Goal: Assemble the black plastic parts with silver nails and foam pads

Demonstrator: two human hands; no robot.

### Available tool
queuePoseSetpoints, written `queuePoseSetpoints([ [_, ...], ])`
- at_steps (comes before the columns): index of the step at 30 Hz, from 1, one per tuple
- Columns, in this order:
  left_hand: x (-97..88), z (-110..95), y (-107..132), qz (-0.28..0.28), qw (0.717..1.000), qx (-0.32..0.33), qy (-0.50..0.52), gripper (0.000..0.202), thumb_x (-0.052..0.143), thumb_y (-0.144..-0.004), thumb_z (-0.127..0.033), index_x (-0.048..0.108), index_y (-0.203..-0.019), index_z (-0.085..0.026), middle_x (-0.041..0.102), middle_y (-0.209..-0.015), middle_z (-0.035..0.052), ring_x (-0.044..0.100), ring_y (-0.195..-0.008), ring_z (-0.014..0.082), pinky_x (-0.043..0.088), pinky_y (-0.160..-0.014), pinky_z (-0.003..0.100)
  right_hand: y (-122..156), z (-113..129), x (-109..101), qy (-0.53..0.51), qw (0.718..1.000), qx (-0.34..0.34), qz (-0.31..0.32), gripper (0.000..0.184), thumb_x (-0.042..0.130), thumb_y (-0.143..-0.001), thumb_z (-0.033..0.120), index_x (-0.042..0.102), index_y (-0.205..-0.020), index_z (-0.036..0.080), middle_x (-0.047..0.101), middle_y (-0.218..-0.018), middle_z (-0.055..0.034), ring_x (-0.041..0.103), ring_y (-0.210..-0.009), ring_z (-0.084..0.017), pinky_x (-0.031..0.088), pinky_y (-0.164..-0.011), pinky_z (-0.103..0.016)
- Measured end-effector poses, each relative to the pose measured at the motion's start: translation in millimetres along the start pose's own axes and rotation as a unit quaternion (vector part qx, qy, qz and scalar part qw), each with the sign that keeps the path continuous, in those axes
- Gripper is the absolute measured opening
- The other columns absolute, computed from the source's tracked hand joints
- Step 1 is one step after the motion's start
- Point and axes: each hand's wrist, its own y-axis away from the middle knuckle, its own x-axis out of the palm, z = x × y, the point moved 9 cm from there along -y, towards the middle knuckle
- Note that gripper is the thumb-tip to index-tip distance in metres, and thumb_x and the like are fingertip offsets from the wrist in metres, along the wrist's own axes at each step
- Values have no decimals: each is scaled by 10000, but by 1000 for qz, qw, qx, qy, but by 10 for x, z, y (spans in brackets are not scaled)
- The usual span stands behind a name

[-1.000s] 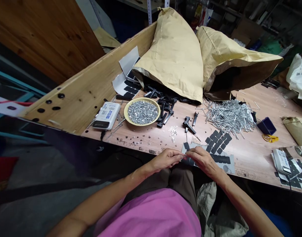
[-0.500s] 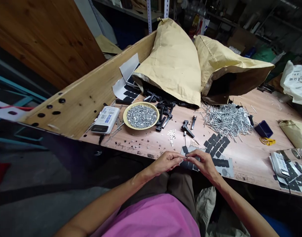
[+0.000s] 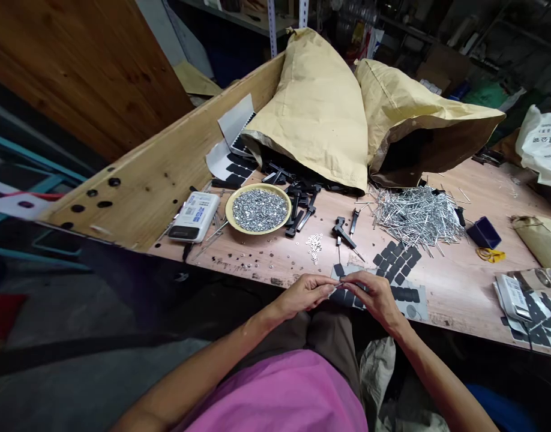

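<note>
At the table's front edge, my left hand (image 3: pixel 305 294) and my right hand (image 3: pixel 370 295) meet fingertip to fingertip. Both are closed in a pinch around a small thin greyish piece (image 3: pixel 338 286), mostly covered by the fingers, so its kind is unclear. Just behind and under them lies a grey sheet (image 3: pixel 417 295) bearing black rounded pads. More black pads (image 3: pixel 397 261) lie behind it. Nearby are black clamp-like parts (image 3: pixel 344 233) with thin metal pins, and a scatter of small pale washers or nuts (image 3: pixel 314 245).
A yellow bowl (image 3: pixel 231 223) full of small metal pieces stands left, beside a white scale (image 3: pixel 195 217). Heaped metal pins (image 3: pixel 417 216) lie right, near a dark blue box (image 3: pixel 483 233). Two large paper sacks (image 3: pixel 318 114) (image 3: pixel 392 99) rest behind. A wooden board (image 3: pixel 167 171) edges the left.
The view has shifted very slightly. My hands stay pinched together in nearly the same place, and nothing on the table has visibly moved.
</note>
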Motion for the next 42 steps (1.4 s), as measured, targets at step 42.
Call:
queuePoseSetpoints([
  [42, 170, -351, 123, -59, 829, 290, -474, 256, 419, -917, -185, 652, -1020, -163, 721, -898, 59, 683, -785, 146, 533, -678, 218, 195, -18, 167, 181, 982, -58, 1, 277, 354, -951, 326, 573, -847, 190, 611, -719, -56, 567, -657, -166, 474, -599, -266],
])
